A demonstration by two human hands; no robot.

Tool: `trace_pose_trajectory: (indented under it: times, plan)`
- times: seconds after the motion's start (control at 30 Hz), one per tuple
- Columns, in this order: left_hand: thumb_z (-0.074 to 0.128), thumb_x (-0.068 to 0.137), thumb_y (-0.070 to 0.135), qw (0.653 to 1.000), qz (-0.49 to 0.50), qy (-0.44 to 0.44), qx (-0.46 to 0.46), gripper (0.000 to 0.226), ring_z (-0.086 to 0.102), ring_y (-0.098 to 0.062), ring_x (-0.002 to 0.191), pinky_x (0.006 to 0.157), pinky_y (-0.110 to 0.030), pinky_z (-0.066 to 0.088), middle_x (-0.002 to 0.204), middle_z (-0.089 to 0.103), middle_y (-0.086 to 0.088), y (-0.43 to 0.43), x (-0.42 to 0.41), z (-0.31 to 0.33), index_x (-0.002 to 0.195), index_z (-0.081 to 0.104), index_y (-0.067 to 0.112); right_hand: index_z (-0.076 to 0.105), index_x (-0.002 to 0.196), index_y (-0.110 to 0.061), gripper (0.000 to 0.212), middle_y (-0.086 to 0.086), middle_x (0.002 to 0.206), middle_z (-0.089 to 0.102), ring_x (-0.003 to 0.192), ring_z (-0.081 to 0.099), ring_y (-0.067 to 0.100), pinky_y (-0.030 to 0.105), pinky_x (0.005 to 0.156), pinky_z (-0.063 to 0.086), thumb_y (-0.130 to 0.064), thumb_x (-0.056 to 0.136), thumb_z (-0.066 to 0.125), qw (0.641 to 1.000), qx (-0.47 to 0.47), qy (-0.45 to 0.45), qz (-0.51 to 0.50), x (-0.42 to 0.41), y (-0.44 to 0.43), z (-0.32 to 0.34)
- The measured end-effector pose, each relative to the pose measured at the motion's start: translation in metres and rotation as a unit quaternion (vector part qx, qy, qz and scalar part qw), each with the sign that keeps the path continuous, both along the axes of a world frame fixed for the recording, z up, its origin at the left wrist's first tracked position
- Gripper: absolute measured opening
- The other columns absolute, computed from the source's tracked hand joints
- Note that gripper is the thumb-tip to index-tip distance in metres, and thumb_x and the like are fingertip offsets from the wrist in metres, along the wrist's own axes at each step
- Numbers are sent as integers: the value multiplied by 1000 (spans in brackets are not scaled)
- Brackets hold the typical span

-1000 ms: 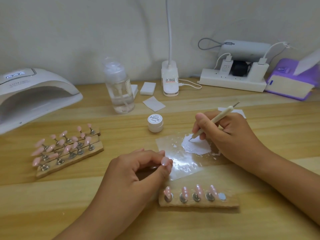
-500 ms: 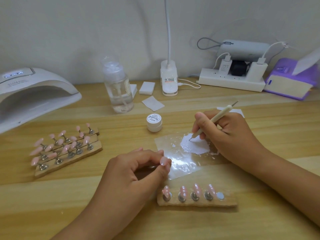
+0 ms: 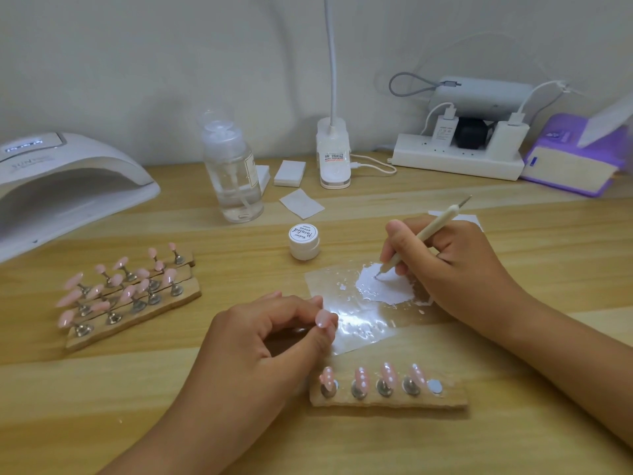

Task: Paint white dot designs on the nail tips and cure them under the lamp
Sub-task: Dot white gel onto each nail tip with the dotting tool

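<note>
Little has moved: my right hand point(image 3: 442, 265) keeps the dotting tool point(image 3: 419, 240) clamped, loading white gel point(image 3: 380, 286) at one o'clock of my left hand point(image 3: 260, 341), which pinches the nail tip point(image 3: 322, 318).

Soft, even light, glare on the clear sheet point(image 3: 356, 323) (wide-angle bending at edges), slightly soft focus

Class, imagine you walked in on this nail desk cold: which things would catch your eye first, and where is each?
First, the right hand at centre, dipping a dotting tool into a white paint patch on a clear sheet. Next, the left hand pinching a pink nail tip just in front of it. Then the near wooden strip with four dotted tips, and the curing lamp far left.
</note>
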State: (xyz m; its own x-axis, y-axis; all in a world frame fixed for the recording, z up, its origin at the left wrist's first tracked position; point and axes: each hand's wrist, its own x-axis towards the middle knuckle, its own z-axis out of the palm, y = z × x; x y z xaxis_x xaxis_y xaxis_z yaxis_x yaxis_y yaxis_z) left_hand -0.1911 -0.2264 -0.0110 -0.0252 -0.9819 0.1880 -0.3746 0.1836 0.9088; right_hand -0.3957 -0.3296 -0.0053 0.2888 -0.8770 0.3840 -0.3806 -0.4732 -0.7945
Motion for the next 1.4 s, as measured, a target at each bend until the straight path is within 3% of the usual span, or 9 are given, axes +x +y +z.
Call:
trace_pose_trajectory:
  times: [0.13,0.3,0.43,0.57,0.7,0.87,0.97,1.3,1.4]
  plan:
    - [68,80,39,1000,1,0,0,9,64,10,104,105,-24,30,82,77,16,0,0,0,80,74,32,70,67,-23,41,-6,64,65,60,62,7,14,55,44,-40,98,49,1000,10,5,21,1,1,1]
    - [68,79,38,1000,2,-1,0,9,64,10,104,106,-24,30,82,77,15,0,0,0,80,74,32,71,69,-22,39,-4,63,64,61,62,10,24,56,48,-40,98,51,1000,-6,10,2,0,-1,1]
    - [68,79,39,1000,1,-5,1,9,64,11,104,106,-24,30,82,77,17,0,0,1,81,74,32,70,67,-23,41,-3,63,65,59,61,8,19,54,47,-40,97,49,1000,8,8,14,0,0,1]
    - [68,79,38,1000,1,0,4,9,64,10,104,106,-24,30,83,77,16,0,0,1,80,75,32,70,69,-23,37,-8,72,67,69,65,8,21,63,49,-39,97,51,999,-34,29,12,1,0,0]
    - [68,79,38,1000,0,2,6,11,64,10,104,106,-24,30,83,77,13,1,-1,1,80,74,29,69,66,-25,41,-3,66,65,60,62,11,19,54,47,-44,95,48,1000,-1,2,19,1,0,0]
    - [68,79,38,1000,2,-1,3,9,64,10,104,107,-25,30,82,77,14,0,0,1,81,74,31,70,67,-23,40,-10,68,66,67,64,6,13,59,45,-41,96,50,999,-8,16,37,1,0,0]
    - [68,79,39,1000,1,-1,2,9,64,10,105,107,-26,30,83,77,15,0,0,1,82,74,33,70,66,-24,41,-5,63,64,56,60,8,16,52,45,-40,98,50,1000,8,2,24,0,-1,-1]
    - [68,79,38,1000,-1,-4,1,9,64,10,105,107,-25,30,82,77,13,0,0,1,80,74,31,70,67,-24,40,-4,70,67,65,64,8,20,57,48,-41,97,50,1000,-16,2,25,1,1,1]
    - [68,80,37,1000,-2,-3,1,8,64,11,105,107,-25,29,81,77,13,1,0,1,80,74,32,70,67,-25,38,-11,67,65,65,64,5,11,57,43,-41,96,50,998,-2,9,54,2,2,1]
